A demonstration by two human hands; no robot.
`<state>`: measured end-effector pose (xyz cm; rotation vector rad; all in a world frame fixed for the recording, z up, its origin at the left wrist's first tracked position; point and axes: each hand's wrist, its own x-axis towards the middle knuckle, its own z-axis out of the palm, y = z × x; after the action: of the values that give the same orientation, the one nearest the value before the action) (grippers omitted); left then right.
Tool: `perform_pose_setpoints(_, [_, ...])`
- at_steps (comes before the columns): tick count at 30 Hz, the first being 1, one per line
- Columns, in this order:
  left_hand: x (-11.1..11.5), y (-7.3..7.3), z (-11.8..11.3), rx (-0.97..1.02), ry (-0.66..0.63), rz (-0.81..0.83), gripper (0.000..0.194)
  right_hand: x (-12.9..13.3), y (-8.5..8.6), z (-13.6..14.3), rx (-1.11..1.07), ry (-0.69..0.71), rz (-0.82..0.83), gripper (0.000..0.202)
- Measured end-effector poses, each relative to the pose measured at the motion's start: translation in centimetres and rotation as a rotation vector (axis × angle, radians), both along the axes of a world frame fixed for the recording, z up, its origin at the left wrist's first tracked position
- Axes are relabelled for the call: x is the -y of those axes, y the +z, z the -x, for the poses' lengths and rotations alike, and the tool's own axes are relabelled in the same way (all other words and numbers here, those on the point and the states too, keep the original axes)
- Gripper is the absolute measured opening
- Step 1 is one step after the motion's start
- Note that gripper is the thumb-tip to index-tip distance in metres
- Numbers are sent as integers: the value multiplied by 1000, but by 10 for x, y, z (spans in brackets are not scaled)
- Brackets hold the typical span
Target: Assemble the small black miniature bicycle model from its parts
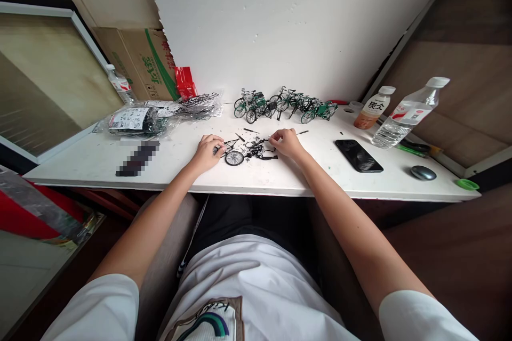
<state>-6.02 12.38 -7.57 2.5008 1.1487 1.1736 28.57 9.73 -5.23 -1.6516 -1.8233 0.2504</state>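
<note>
Small black bicycle parts (260, 148) lie in a pile on the white table (296, 185), between my two hands. A black spoked wheel (234, 158) rests at the left of the pile. My left hand (210, 152) is over another black wheel (216, 150), its fingers curved and closed around the edge. At the pile's right side, my right hand (285, 142) has its thumb and fingers pinched together at the dark parts; what they hold is too small to make out. A thin dark tool (303, 132) lies just beyond my right hand.
Assembled green and black miniature bicycles (256, 105) stand at the back. Bagged parts (138, 120) lie at the left. On the right are a phone (359, 155), a brown drink bottle (372, 109), a water bottle (408, 114), a dark oval object (423, 172) and a green lid (467, 184).
</note>
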Motion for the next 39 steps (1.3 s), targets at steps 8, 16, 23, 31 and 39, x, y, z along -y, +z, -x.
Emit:
perform_pose_setpoints(8, [6, 9, 0, 92, 56, -142, 16, 0, -2, -3, -20, 5, -28, 26])
perform_pose_setpoints(16, [6, 10, 4, 220, 109, -94, 15, 4, 0, -3, -54, -10, -65, 24])
perform_pose_setpoints(23, [13, 14, -3, 103, 116, -45, 13, 4, 0, -3, -80, 34, -75, 23])
perform_pose_setpoints(31, [18, 16, -7, 63, 57, -67, 7, 4, 5, 1, -94, 56, -120, 21])
perform_pose_setpoints(39, [18, 21, -20, -122, -46, -200, 12, 23, 29, 42, -171, 291, -201, 32])
